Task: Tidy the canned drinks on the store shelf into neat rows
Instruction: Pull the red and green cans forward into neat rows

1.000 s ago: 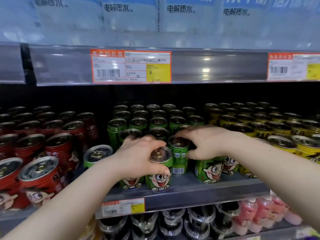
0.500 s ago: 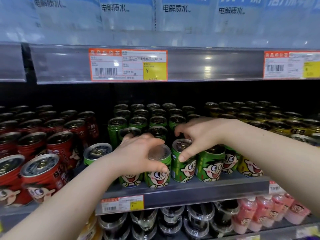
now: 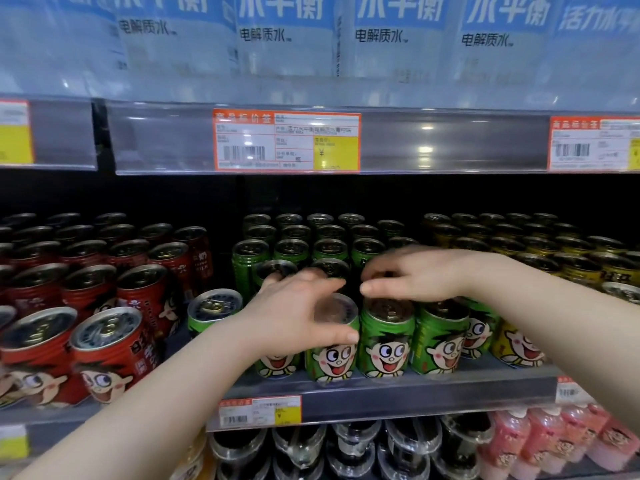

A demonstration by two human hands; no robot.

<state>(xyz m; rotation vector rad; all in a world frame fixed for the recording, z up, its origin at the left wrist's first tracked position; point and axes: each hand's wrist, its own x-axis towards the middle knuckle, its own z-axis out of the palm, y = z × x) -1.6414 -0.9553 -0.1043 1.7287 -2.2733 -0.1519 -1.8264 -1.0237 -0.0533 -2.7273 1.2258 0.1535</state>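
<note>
Lifted off the can since half a second ago: right hand (image 3: pixel 417 277), now hovering just above the second front green can (image 3: pixel 386 337) at frame centre, fingers (image 3: pixel 372 289) loosely curled and narrow, holding nothing, thumb and forefinger tips near each other. Left hand (image 3: pixel 298 317) at centre, draped over the silver lid of the neighbouring front can (image 3: pixel 330 355), thumb pressed against its ribbed upper wall, other fingers curved round the far side and partly blurred; gripping that can.

Green cans (image 3: pixel 294 249) massed in mid-frame on the grey metal shelf (image 3: pixel 415 393): short cylinders, glossy printed metal, ridged shoulders, dull silver pull-tab tops, a cartoon face on each front. Front row standing upright and touching side by side near the shelf lip; one more green can (image 3: pixel 214 311) left of the left wrist, set apart from the row and slightly tilted. Red cans (image 3: pixel 104 355) of the same shape filling the left of frame, yellow cans (image 3: pixel 568 261) the right.

Clear plastic strip along the upper shelf edge, carrying an orange-bordered paper price tag (image 3: pixel 286 140). Pale blue cartons across the top. Below, transparent domed cups at lower centre and pink bottles (image 3: pixel 554 441) at lower right.
</note>
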